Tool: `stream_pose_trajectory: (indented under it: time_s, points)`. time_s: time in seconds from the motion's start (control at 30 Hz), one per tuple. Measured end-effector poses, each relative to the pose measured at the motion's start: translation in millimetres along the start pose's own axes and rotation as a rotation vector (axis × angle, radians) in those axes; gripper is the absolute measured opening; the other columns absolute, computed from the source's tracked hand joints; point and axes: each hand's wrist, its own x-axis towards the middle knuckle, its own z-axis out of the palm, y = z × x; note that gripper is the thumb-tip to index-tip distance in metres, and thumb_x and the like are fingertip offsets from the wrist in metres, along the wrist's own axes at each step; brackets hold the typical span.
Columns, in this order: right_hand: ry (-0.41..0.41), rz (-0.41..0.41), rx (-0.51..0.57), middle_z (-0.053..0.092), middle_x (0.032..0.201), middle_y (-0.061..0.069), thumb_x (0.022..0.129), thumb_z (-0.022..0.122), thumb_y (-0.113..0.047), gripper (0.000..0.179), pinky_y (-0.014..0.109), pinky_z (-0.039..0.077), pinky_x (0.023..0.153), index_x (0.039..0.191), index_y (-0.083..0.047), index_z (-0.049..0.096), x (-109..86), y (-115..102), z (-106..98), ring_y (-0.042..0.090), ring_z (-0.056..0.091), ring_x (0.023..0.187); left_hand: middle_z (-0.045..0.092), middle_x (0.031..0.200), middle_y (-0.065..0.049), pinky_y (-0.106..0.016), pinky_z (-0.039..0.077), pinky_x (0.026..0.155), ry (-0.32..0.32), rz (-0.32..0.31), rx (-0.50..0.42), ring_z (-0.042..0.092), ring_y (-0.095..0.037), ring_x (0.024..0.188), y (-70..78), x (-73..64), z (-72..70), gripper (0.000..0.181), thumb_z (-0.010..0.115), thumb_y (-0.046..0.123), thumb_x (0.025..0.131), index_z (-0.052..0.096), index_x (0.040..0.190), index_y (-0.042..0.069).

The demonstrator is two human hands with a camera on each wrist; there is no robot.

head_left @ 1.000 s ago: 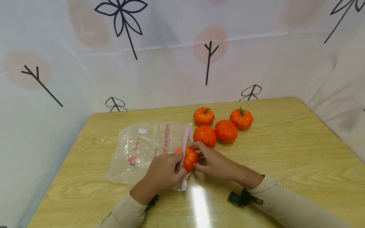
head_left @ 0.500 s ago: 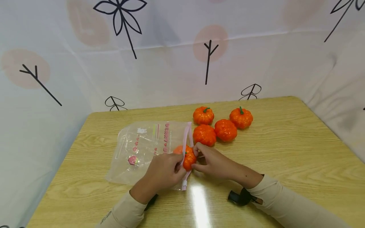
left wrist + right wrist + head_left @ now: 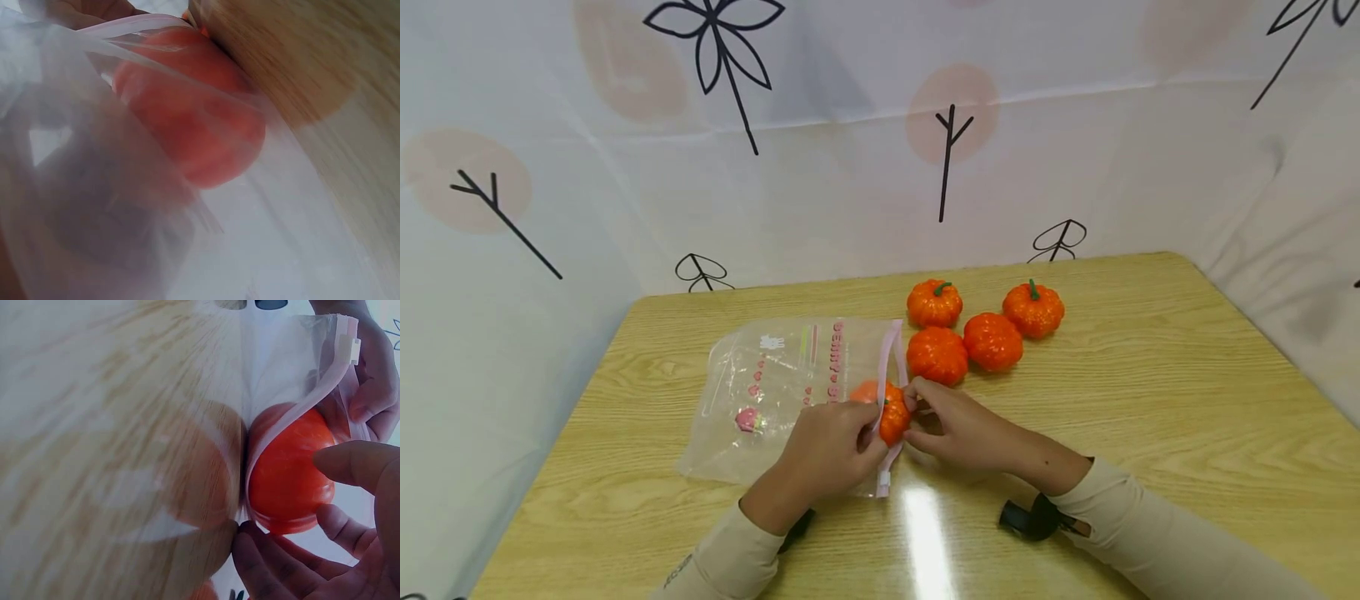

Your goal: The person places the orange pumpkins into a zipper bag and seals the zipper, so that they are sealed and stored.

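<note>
Behind the wooden table hangs a white printed cloth. On the table the transparent bag lies almost flat. To do this step well, I think its mouth should be kept raised and wide, so that the film does not fold inward. The bag points with its mouth to the person's right; its long axis goes across the table, and the lip runs from near to far.

The left hand pinches the lip between thumb and fingers. The right hand has its thumb and fingers curled around the outer side of 1 orange pumpkin. Pushing it low and straight, with the fingertips behind its widest part, seems best; the left hand should only hold against the push.

This pumpkin sits in the mouth of the bag, partly behind the film and partly outside. It is squat and nearly round, so I cannot name a sure long axis; a small green spot near the lip may be its stem, facing upward. The 4 other pumpkins stand beyond the right hand, 2 with green stems visible. The smallest thing, the slider, is at the near end of the lip.
</note>
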Motion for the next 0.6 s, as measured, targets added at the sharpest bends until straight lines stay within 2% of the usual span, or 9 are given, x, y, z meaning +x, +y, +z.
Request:
stream_pose_trajectory:
  time_s: [0.3, 0.6]
  points:
    - [-0.005, 0.009, -0.009, 0.060, 0.111, 0.003, 0.093, 0.066, -0.012, 0.026, 0.038, 0.052, 0.100, 0.115, -0.010, 0.051, -0.4, 1.8, 0.0, 0.021, 0.063, 0.117, 0.030, 0.056, 0.012, -0.018, 0.020, 0.049, 0.000, -0.009, 0.002, 0.026, -0.001, 0.050, -1.0, 0.2, 0.8, 0.034, 0.066, 0.026, 0.084, 0.041, 0.062, 0.019]
    - [-0.028, 0.054, 0.006, 0.061, 0.119, 0.004, 0.094, 0.064, -0.012, 0.028, 0.039, 0.050, 0.102, 0.119, -0.011, 0.050, -1.0, -0.3, -0.8, 0.022, 0.062, 0.122, 0.030, 0.056, 0.013, -0.017, 0.019, 0.049, 0.022, -0.013, 0.008, 0.025, -0.001, 0.051, 0.2, 0.1, 0.5, 0.029, 0.063, 0.020, 0.080, 0.041, 0.061, 0.019]
